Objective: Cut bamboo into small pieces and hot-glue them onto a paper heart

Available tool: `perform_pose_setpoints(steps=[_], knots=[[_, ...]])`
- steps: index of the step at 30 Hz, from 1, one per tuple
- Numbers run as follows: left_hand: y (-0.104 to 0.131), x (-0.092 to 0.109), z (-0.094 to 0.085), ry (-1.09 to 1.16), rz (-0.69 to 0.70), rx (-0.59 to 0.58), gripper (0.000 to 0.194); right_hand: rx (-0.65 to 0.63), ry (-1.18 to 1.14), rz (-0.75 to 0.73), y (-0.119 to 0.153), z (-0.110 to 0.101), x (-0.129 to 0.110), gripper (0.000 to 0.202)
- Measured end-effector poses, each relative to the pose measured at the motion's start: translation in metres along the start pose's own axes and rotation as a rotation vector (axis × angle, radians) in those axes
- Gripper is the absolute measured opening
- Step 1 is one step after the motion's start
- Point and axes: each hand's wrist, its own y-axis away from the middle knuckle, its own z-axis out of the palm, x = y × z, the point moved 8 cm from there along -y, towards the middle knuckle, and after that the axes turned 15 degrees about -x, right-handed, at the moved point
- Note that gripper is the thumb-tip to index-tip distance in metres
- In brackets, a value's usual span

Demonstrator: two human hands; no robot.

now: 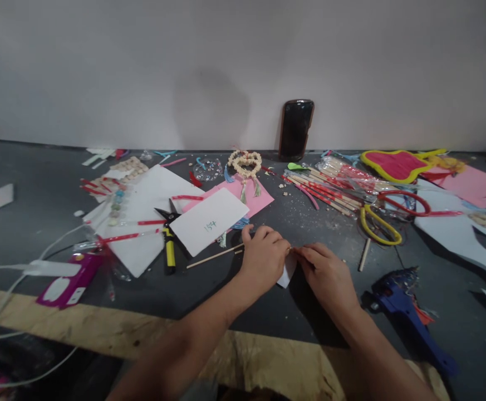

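Note:
My left hand [265,257] is closed, its fingertips meeting those of my right hand [328,271] just above the table. Between them is a small white paper piece [286,274], pinched near its upper edge, its lower corner showing. My fingers hide whatever else may be at the pinch. A thin wooden stick [213,257] lies on the table, its right end reaching my left hand. Behind that hand is a white card [209,221] with green handwriting, overlapping a pink sheet [263,197].
Black-and-yellow pliers [169,248] lie left of the card. A purple device [69,281] with white cables sits farther left. To the right are scissors [380,225], a blue glue gun [410,314] and wrapped wooden sticks [326,192]. A phone [296,129] leans against the wall.

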Motion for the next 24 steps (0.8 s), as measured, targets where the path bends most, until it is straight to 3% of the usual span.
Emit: perform_pose_setpoints(steps=[14, 24], knots=[[-0.0004, 0.0005, -0.0002, -0.012, 0.003, -0.011, 0.018, -0.032, 0.034, 0.065, -0.0045, 0.0022, 0.0002, 0.024], [0.0005, 0.0006, -0.0015, -0.011, -0.008, -0.007, 0.015, -0.027, -0.097, 0.076, -0.0023, 0.0015, 0.0074, 0.018]])
